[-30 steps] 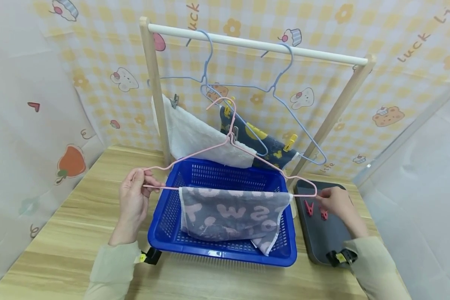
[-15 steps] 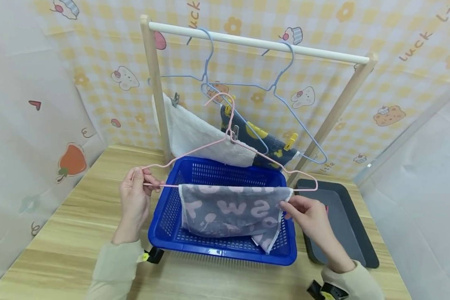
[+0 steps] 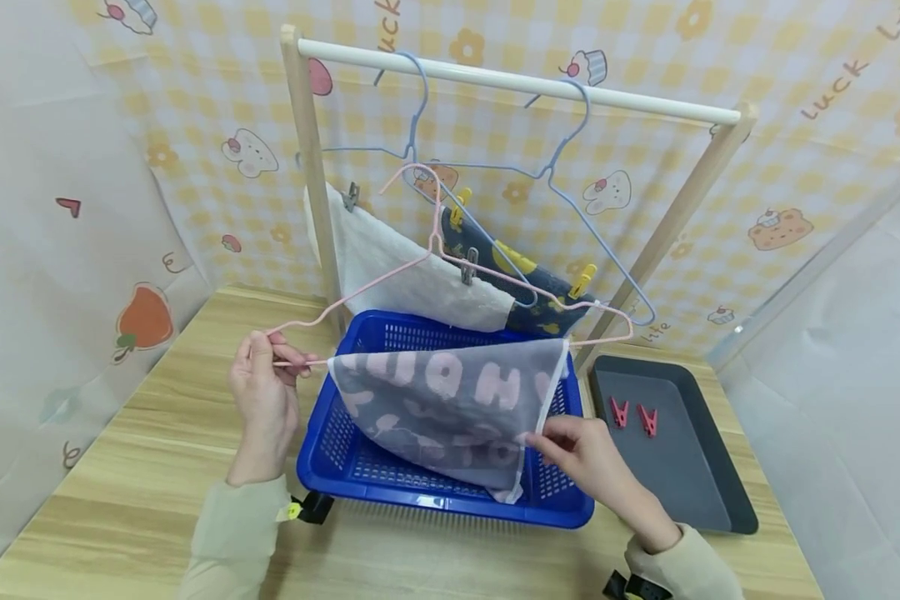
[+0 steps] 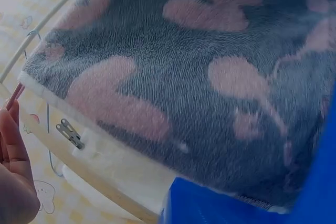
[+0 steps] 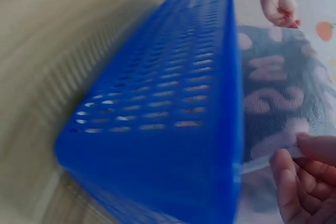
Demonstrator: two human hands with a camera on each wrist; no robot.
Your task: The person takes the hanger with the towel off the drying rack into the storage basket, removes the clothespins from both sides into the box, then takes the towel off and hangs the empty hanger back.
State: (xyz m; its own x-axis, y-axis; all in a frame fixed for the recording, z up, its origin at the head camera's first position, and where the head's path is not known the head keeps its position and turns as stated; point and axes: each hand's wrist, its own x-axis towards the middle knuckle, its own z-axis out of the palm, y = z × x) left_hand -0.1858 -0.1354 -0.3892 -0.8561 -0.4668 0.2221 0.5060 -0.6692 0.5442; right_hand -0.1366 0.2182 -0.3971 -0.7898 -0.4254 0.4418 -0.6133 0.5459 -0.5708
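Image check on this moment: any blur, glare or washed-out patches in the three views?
Head: bright and mostly crisp, with a small glint on the front rim of the blue basket; left wrist: the pile of the gray towel shows clearly, upper-left background washed out; right wrist: basket edge and wooden table look smeared.

This looks like a small curtained booth set up as a laundry corner, with a printed backdrop (image 3: pixel 195 83) beyond the hands (image 3: pixel 264 396) (image 3: pixel 588 458), pale sheets (image 3: pixel 90 258) on either side of them, a wood-grain bench (image 3: pixel 150 433) below, a clothes rack (image 3: pixel 513 80) ahead, and a blue basket (image 3: pixel 450 505) between them.
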